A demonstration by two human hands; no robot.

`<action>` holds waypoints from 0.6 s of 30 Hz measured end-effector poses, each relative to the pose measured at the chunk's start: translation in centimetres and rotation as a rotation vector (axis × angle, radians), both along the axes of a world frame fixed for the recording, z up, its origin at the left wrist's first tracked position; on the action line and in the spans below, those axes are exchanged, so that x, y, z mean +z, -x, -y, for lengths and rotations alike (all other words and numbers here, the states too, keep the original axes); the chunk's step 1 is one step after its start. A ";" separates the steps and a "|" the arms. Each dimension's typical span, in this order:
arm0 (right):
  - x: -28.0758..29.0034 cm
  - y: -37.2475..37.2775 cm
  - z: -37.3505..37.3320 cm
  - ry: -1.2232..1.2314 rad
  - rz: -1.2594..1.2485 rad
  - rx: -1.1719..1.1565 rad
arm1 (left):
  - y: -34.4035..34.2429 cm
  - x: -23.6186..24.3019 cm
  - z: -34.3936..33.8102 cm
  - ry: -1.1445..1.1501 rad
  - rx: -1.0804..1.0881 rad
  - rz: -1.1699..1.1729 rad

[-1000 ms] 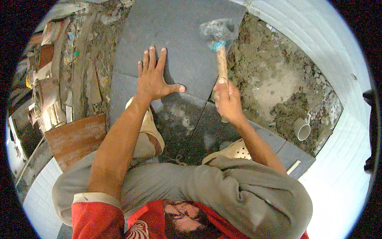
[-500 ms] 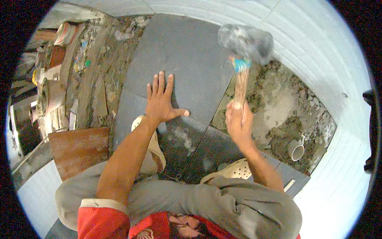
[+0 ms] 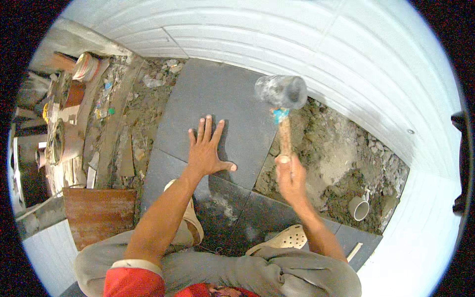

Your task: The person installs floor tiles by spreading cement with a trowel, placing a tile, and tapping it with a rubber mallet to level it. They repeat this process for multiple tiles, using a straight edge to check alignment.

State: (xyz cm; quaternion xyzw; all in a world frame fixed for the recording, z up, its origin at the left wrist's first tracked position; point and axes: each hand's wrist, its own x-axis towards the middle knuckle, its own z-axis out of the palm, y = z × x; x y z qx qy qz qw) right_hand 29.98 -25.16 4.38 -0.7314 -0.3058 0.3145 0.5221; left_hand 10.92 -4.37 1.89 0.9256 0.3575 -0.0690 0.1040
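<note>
Rubber mallet (image 3: 281, 101): long axis runs near vertical in frame, wooden handle (image 3: 284, 138) pointing down toward the person, blurred grey head up and away, toward the white tiled wall (image 3: 346, 59). A turquoise band sits just under the head. The mallet is raised over the right edge of the large dark grey floor tile (image 3: 217, 99), head above the seam between tile and bare mortar bed (image 3: 341, 158).

Right hand (image 3: 291, 175): fist closed around the butt end of the handle, so the whole mallet extends up and ahead of the hand; head is well apart from the fingers.

Left hand (image 3: 207, 151): open, fingers spread, palm pressed flat on the lower part of the same grey tile, left of the mallet and clear of it.

Nearby: darker laid tiles (image 3: 232, 208) below the big tile, beige perforated clogs (image 3: 284, 237) on them, a white pipe stub (image 3: 358, 208) in the rubble at right, a brown tile (image 3: 99, 213) at left.
</note>
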 end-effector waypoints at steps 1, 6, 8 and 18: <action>0.5 -0.6 0.0 0.051 -0.008 0.006 | -0.2 0.0 -0.3 0.022 0.012 -0.055; -0.8 -1.3 -1.1 -0.114 0.093 -0.020 | -0.6 0.5 -1.0 0.078 0.035 -0.140; -2.1 -1.2 -2.2 -0.007 0.240 0.073 | -0.7 0.7 -1.2 0.067 0.019 -0.152; 6.4 -7.3 -6.5 0.045 0.332 0.464 | -0.3 0.8 -1.3 0.077 0.038 -0.116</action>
